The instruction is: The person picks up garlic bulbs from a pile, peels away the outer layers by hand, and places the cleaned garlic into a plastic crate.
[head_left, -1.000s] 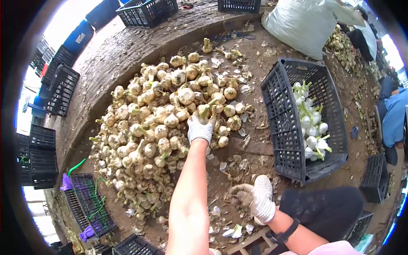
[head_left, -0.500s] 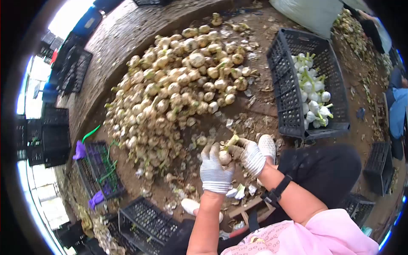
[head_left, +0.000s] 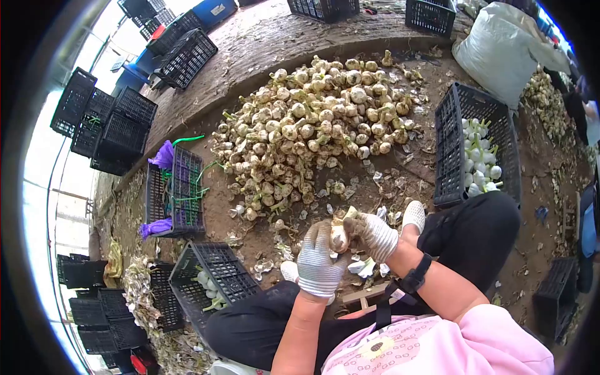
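Between my two gloved hands is a garlic bulb [head_left: 339, 239] with a short pale stem pointing up. My left hand [head_left: 320, 261] has its fingers closed around the bulb from the left. From the right, my right hand [head_left: 373, 234] pinches at the stem and the bulb's side; its fingertips are dirty and partly hidden. A large heap of unpeeled garlic [head_left: 312, 125] lies on the ground in front of both hands. White peeled skins [head_left: 362, 267] are scattered just below them.
To the right stands a black crate [head_left: 448, 150] holding clean white garlic [head_left: 478, 156]. Another crate [head_left: 215, 275] with some garlic is at my left knee. A crate with purple and green netting [head_left: 178, 187] sits farther left. A white sack [head_left: 494, 53] stands at the back right.
The view has swung so the heap and crates sit farther right, and the crate by my left knee shows more. Both hands stay together on the garlic bulb.
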A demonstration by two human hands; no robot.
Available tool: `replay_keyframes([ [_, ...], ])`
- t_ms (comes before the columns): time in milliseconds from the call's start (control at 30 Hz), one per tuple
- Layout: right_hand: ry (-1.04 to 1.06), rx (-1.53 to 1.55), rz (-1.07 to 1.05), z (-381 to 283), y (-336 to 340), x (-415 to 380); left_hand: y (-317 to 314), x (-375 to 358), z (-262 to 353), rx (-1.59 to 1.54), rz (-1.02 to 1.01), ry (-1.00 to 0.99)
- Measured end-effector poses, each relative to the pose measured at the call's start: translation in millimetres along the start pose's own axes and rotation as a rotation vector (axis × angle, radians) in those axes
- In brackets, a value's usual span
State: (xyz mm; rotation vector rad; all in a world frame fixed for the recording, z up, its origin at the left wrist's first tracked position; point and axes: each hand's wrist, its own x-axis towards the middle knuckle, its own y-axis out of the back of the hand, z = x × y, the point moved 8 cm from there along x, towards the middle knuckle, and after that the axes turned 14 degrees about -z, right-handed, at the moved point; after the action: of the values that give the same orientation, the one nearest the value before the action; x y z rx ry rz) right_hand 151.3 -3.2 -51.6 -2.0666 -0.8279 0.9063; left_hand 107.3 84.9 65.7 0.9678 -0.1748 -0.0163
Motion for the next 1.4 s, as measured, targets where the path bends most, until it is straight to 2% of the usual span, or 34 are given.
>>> replay_keyframes([
  [33,-0.022,0.007,-0.06,3.1,-0.8,-2.5,0.9,-4.2,0.9,0.001,0.0,-0.022],
  [233,-0.106,-0.018,0.018,12.1,-0.4,-13.0,2.5,-13.9,2.9,0.093,0.007,-0.176],
  [300,-0.173,-0.099,0.045,11.1,-1.4,-16.4,3.3,-14.7,-1.9,-0.026,0.003,-0.119],
  [400,-0.159,-0.131,-0.017,4.3,-7.5,-18.6,10.1,-12.5,-7.4,-0.195,-0.002,-0.075],
  [433,-0.192,-0.27,-0.012,0.8,-6.7,-17.4,11.9,-11.9,-11.5,-0.25,-0.006,-0.058],
  [500,-0.243,-0.801,-0.023,-18.4,-20.0,-18.6,5.9,-13.2,-23.3,-0.379,-0.035,0.033],
  [533,-0.265,-1.066,-0.028,-29.9,-34.7,-23.2,-17.8,-20.8,-45.0,-0.728,-0.047,0.148],
  [600,-0.1,-1.432,-0.039,-50.6,-60.8,-33.3,-39.1,-28.0,-47.0,-1.586,-0.109,0.373],
  [667,0.113,-1.796,-0.075,-53.3,-65.5,-37.3,-64.2,-33.9,-52.3,-1.953,-0.079,0.348],
  [733,0.176,-1.247,-0.094,-43.3,-45.0,-35.1,-70.5,-32.6,-34.9,-2.321,-0.065,0.353],
  [767,0.066,-1.032,-0.049,-38.0,-35.4,-39.8,-70.0,-30.6,-35.0,-2.215,0.029,0.422],
  [800,-0.039,-0.813,-0.006,-32.4,-35.5,-43.1,-72.5,-28.5,-37.8,-2.063,-0.03,0.434],
  [833,0.076,-0.546,0.008,-27.4,-27.5,-38.7,-76.9,-26.1,-42.0,-1.909,-0.089,0.442],
  [867,0.135,-0.474,0.044,-21.2,-3.6,-28.0,-79.8,-24.0,-44.0,-1.754,-0.147,0.448],
  [900,0.238,-0.557,0.107,-30.8,4.7,-26.0,-76.4,-22.0,-41.4,-1.555,-0.19,0.491],
  [933,0.34,-0.64,0.171,-40.1,12.1,-28.4,-71.6,-21.0,-41.4,-1.373,-0.13,0.509],
  [967,0.245,-0.785,0.258,-39.0,24.7,-31.0,-75.9,-21.7,-45.9,-1.298,-0.088,0.454],
  [1000,0.333,-0.919,0.219,-37.4,26.9,-29.2,-81.7,-24.9,-50.0,-1.228,-0.045,0.398],
  [1067,0.307,-1.361,0.02,-31.1,-18.0,-34.4,-92.8,-24.7,-40.6,-1.1,-0.031,0.272],
  [1133,0.139,-0.871,0.025,-0.4,-5.9,-32.2,-96.7,-34.4,-45.5,-1.35,0.091,0.57],
  [1200,0.084,-0.312,0.037,15.1,13.5,-21.3,-116.5,-31.6,-84.8,-1.569,0.283,0.501],
  [1233,0.232,-0.266,0.139,-10.4,11.7,-26.7,-109.5,-23.8,-85.6,-1.723,0.319,0.563],
  [1267,0.35,-0.046,0.25,-22.5,44.4,-18.5,-100.6,-24.9,-83.2,-1.865,0.366,0.638],
  [1300,0.401,0.107,0.325,-34.8,61.1,-23.2,-75.1,-18.6,-65.1,-1.862,0.376,0.504],
  [1333,0.405,0.184,0.303,-62.9,41.8,-37.8,-62.4,-15.0,-58.6,-1.956,0.366,0.485],
  [1367,0.436,-0.083,0.268,-57.4,69.3,-33.0,-57.5,-18.2,-67.8,-1.929,0.382,0.485],
  [1400,0.341,-0.289,0.253,-54.9,61.9,-36.0,-56.0,-22.1,-78.4,-1.908,0.408,0.48],
])
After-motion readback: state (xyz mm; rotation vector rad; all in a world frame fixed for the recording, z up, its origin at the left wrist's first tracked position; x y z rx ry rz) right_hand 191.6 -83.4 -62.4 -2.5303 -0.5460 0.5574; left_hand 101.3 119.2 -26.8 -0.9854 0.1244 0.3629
